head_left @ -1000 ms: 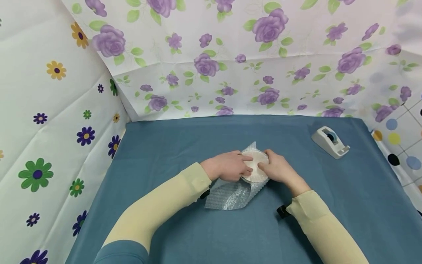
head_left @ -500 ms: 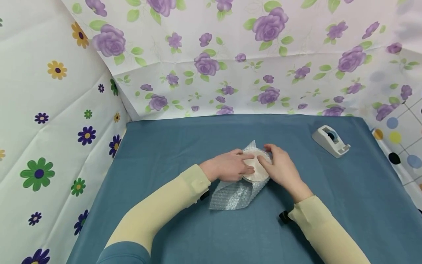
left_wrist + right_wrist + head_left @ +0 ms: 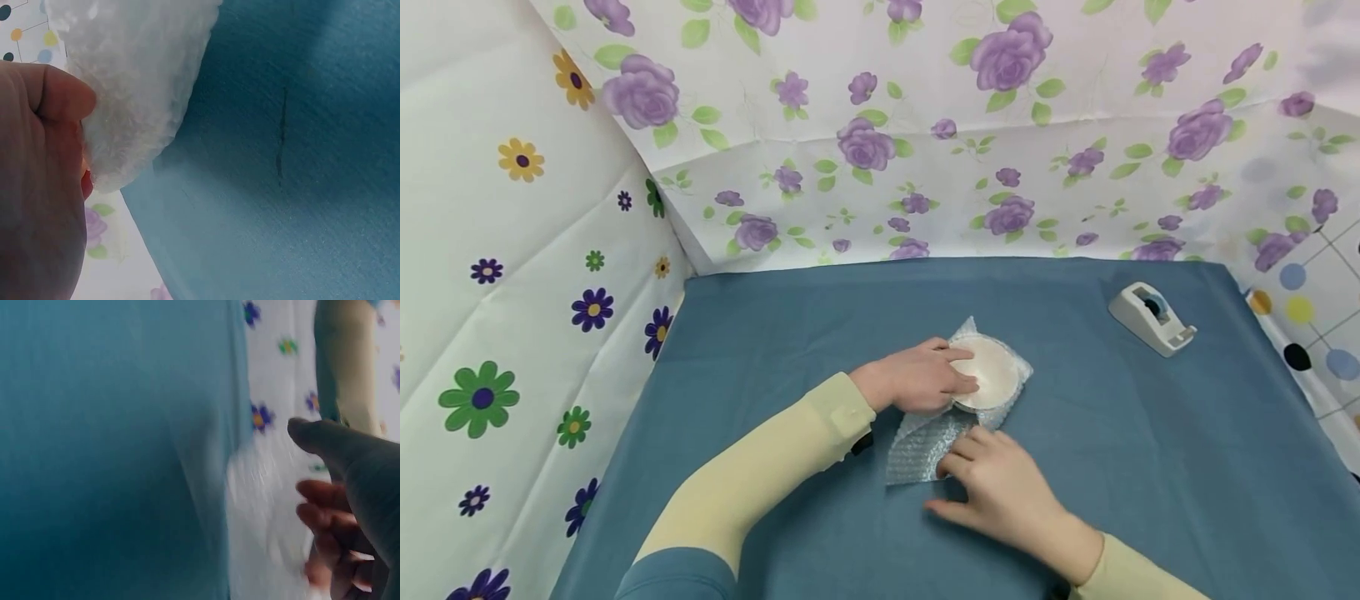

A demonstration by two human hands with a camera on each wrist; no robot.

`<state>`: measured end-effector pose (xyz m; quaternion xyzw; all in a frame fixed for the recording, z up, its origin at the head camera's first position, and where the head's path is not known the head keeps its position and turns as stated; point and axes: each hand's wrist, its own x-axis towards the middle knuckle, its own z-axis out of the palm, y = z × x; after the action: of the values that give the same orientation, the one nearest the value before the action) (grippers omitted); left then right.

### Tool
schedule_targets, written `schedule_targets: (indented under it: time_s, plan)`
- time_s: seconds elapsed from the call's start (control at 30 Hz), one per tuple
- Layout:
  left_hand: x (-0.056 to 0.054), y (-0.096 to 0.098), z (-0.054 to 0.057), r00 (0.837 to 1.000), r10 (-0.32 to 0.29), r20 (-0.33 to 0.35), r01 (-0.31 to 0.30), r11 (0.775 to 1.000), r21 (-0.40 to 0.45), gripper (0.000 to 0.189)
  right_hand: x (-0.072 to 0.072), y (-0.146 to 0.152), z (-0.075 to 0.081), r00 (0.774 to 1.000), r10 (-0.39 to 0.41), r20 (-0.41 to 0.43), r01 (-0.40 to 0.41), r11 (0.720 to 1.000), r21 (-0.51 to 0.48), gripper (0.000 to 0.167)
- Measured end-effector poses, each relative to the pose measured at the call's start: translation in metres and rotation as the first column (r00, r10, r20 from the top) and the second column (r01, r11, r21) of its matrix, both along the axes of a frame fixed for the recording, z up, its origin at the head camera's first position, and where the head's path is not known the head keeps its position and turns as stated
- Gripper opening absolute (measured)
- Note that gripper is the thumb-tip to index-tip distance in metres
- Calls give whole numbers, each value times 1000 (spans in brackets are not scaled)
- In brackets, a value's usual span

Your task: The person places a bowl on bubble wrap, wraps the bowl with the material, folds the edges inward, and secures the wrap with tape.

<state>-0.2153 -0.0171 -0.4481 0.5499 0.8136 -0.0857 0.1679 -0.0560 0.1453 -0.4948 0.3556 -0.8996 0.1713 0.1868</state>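
A round white dish (image 3: 998,373) with a thin rim sits in a sheet of bubble wrap (image 3: 917,457) at mid-table in the head view. My left hand (image 3: 919,379) holds its left side, fingertips over the face of the dish. Up close in the left wrist view, the thumb presses the outside of the bubble wrap (image 3: 137,87). My right hand (image 3: 1003,487) is below the dish, at the loose front flap. Its thumb stands apart from the bent fingers, and nothing shows between them. The right wrist view is blurred.
A white tape dispenser (image 3: 1152,318) stands at the back right of the blue-covered table (image 3: 760,333). Behind rises a rose-patterned backdrop (image 3: 820,100), and a daisy-patterned sheet (image 3: 542,275) hangs at the left.
The right hand has left the dish's right edge and come down toward the front flap of the bubble wrap. The left hand keeps its hold, and more of the dish shows.
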Motion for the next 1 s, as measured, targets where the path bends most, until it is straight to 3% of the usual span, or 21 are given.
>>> schedule_targets:
  time_s: [0.2, 0.57, 0.83, 1.0]
  plan:
    - [1, 0, -2, 1000, 23, 7, -23, 1000, 17, 47, 10, -20, -8, 998, -52, 21, 50, 994, 100, 52]
    - [1, 0, -3, 1000, 17, 3, -17, 1000, 13, 48, 9, -27, -11, 996, -74, -54, 78, 994, 79, 50]
    - [3, -1, -2, 1000, 27, 0, -27, 1000, 8, 47, 7, -34, -12, 994, -74, -78, 78, 996, 40, 35]
    - [4, -1, -2, 999, 36, 8, -36, 999, 3, 47, 9, -36, -11, 993, -67, -96, 66, 998, -13, 16]
